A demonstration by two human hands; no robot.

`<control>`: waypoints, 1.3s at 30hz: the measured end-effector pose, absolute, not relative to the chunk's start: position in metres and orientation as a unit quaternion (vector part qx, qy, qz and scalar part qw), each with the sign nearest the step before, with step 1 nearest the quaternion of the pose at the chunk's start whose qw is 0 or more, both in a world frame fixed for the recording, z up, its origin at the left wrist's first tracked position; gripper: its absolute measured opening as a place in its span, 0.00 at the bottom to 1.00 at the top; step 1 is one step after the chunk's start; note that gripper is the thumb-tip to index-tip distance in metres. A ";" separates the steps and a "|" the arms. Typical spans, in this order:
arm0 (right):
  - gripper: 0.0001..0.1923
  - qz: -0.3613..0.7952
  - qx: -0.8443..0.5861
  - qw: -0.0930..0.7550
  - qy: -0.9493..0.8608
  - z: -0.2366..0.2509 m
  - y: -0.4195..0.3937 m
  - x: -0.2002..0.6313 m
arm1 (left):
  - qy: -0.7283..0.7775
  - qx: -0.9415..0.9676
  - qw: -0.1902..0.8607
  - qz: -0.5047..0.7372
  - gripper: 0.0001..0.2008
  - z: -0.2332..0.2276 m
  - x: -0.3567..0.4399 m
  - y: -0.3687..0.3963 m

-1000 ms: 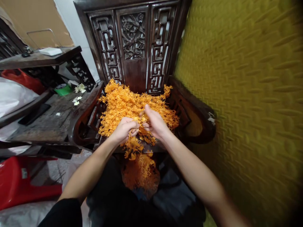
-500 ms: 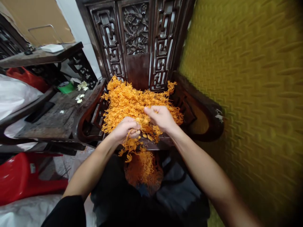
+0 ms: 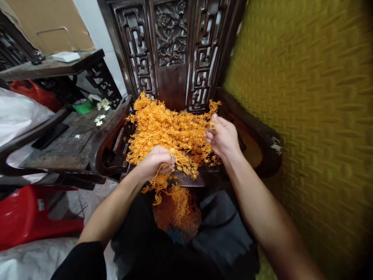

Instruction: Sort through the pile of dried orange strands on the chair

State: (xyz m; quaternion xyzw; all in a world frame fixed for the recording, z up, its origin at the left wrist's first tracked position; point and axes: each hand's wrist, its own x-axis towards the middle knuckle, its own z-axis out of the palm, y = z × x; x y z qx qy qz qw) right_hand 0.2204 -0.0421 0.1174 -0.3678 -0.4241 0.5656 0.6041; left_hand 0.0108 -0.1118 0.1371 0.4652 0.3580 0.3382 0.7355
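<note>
A heap of orange plastic flower sprigs (image 3: 169, 128) lies on the seat of a dark carved wooden chair (image 3: 171, 58). My left hand (image 3: 155, 162) is closed on a bunch of orange sprigs (image 3: 159, 186) that hangs over the seat's front edge. My right hand (image 3: 223, 136) is raised over the heap's right side, pinching a small orange sprig (image 3: 212, 125) between thumb and fingers. More orange sprigs (image 3: 177, 212) sit below, between my knees.
A yellow embossed wall (image 3: 305, 116) is close on the right. Left of the chair is a dark wooden table (image 3: 67, 140) with small white flowers (image 3: 99, 119) and a green object (image 3: 83, 107). A red plastic stool (image 3: 26, 217) stands lower left.
My right hand has pulled away from the left hand, up and to the right, taking a small sprig with it. The left hand has kept its bunch in place.
</note>
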 end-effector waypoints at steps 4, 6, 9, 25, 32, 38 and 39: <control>0.25 0.619 -0.346 0.426 -0.561 0.115 -0.069 0.199 | 0.380 0.478 0.733 0.300 0.16 0.132 0.015 -0.107; 0.24 0.551 -0.342 0.418 -0.637 0.114 -0.085 0.183 | 0.399 0.477 0.727 0.293 0.15 0.130 0.018 -0.105; 0.24 0.521 -0.361 0.501 -0.589 0.115 -0.089 0.176 | 0.398 0.484 0.725 0.286 0.14 0.132 0.018 -0.106; 0.14 0.676 -0.348 0.558 -0.331 0.120 -0.047 0.236 | 0.362 0.386 0.562 0.636 0.20 0.138 -0.004 -0.076; 0.29 0.668 -0.364 0.382 -0.526 0.129 -0.070 0.225 | 0.326 0.336 0.553 0.689 0.23 0.145 0.001 -0.074; 0.31 0.692 -0.390 0.291 -0.534 0.104 -0.081 0.182 | 0.282 0.384 0.511 0.715 0.23 0.150 0.015 -0.092; 0.30 0.703 -0.384 0.332 -0.499 0.102 -0.082 0.176 | 0.284 0.401 0.507 0.708 0.23 0.150 0.018 -0.097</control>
